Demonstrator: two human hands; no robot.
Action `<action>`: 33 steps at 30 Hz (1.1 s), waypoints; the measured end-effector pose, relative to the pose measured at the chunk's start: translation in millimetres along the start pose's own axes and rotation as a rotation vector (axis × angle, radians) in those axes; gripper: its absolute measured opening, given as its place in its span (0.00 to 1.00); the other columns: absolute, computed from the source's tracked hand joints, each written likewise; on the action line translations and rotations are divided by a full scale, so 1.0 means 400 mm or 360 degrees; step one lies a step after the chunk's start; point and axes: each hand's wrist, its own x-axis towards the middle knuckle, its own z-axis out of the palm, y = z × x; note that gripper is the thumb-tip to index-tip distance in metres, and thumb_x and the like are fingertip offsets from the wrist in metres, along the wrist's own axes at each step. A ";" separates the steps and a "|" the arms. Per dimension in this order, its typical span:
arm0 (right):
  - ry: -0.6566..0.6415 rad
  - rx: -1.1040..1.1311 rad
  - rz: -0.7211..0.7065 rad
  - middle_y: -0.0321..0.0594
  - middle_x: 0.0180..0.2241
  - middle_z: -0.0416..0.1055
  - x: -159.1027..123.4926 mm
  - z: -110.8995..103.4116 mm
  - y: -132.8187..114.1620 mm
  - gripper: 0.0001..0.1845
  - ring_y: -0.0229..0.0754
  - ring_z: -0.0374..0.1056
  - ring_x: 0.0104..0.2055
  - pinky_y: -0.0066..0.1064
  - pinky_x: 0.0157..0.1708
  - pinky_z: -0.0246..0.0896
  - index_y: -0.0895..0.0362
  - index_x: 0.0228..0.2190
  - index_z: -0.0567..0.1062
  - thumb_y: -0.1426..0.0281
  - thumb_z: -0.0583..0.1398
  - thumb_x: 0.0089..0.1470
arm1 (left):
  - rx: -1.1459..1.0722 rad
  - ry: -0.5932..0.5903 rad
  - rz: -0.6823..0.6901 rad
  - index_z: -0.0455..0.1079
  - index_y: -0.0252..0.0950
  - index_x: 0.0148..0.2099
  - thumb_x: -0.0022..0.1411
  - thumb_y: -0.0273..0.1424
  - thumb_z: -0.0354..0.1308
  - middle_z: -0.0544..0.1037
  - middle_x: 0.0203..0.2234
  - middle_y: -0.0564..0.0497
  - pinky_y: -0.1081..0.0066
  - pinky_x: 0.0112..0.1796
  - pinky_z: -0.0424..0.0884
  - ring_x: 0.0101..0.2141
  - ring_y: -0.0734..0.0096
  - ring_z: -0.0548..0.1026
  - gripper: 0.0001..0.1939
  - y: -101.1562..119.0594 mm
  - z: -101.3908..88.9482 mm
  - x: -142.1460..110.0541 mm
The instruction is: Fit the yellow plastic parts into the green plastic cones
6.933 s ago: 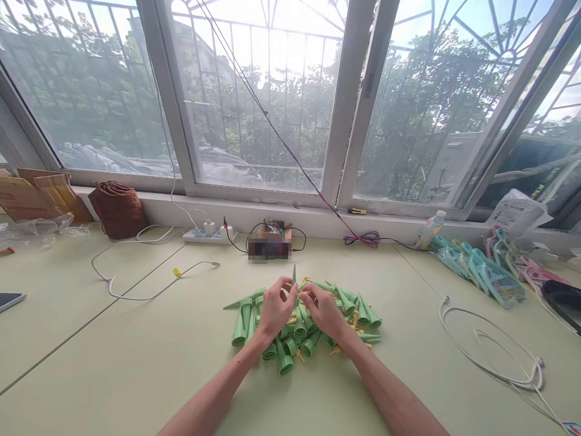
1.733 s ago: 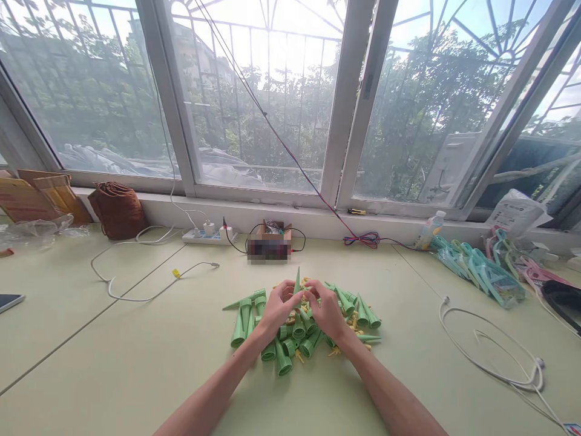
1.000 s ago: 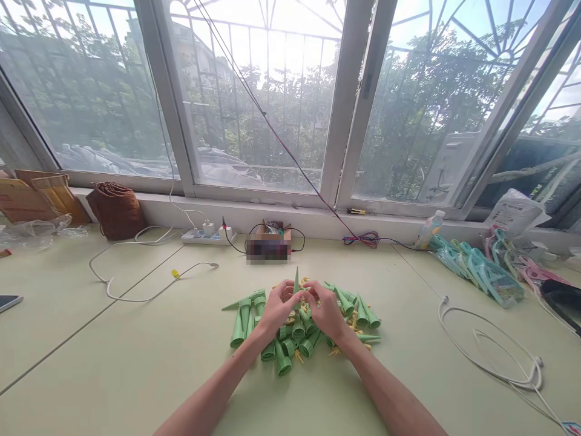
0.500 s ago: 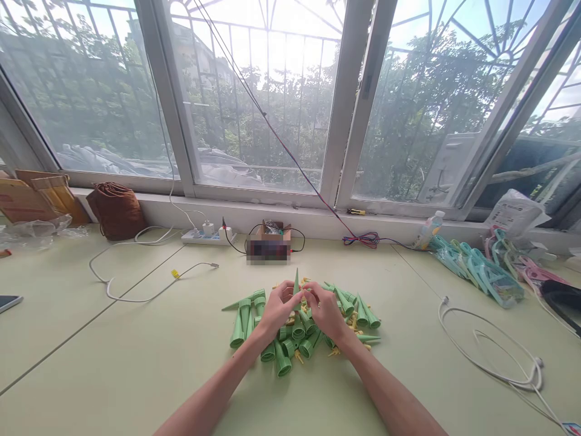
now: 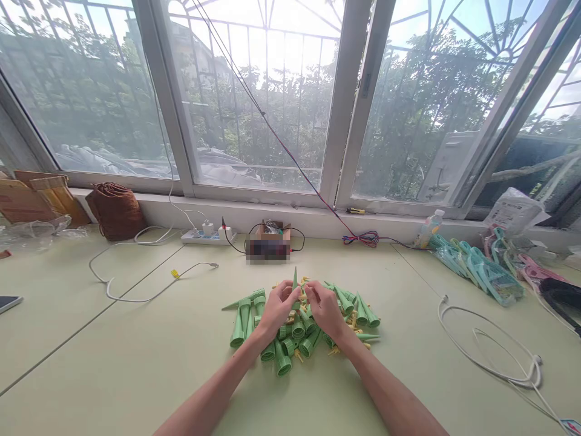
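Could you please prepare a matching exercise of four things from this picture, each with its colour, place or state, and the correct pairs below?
1. power strip
2. upright spike
3. small pronged pieces
4. drawstring bag

A. yellow
B. brown
C. has plugs in it
D. held in the left hand

Pairs: 1-C, 2-D, 3-A, 4-B

Green cone [image 5: 295,278] held tip up amid a heap of more green cones [image 5: 298,330]
It stands nearly upright in the left hand [image 5: 278,306], lower part mostly behind the fingers; the right hand [image 5: 325,307] is just beside it, its grip unclear. The others lie tipped over, several with round open ends facing the person, small yellow pieces [image 5: 298,356] scattered among them
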 end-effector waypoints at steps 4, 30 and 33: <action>-0.0038 0.0050 -0.0018 0.35 0.23 0.67 0.002 -0.003 -0.012 0.13 0.38 0.61 0.22 0.27 0.25 0.56 0.56 0.36 0.71 0.64 0.50 0.65 | -0.0036 -0.0006 0.0005 0.70 0.38 0.40 0.55 0.49 0.60 0.78 0.30 0.50 0.72 0.26 0.75 0.36 0.62 0.77 0.20 0.004 0.004 -0.001; -0.0125 0.0192 -0.0096 0.35 0.26 0.69 -0.007 0.003 -0.017 0.14 0.37 0.63 0.25 0.27 0.26 0.62 0.56 0.41 0.71 0.59 0.61 0.57 | -0.0072 -0.0114 0.0022 0.72 0.36 0.38 0.64 0.46 0.52 0.74 0.32 0.50 0.72 0.38 0.67 0.35 0.68 0.71 0.18 -0.004 -0.001 0.007; -0.0112 0.0205 -0.0097 0.35 0.27 0.69 -0.008 0.006 -0.013 0.15 0.37 0.63 0.25 0.27 0.26 0.61 0.56 0.41 0.71 0.59 0.61 0.57 | -0.0065 -0.0106 -0.0007 0.72 0.37 0.38 0.63 0.47 0.53 0.74 0.33 0.51 0.72 0.38 0.67 0.35 0.68 0.71 0.18 -0.004 -0.001 0.007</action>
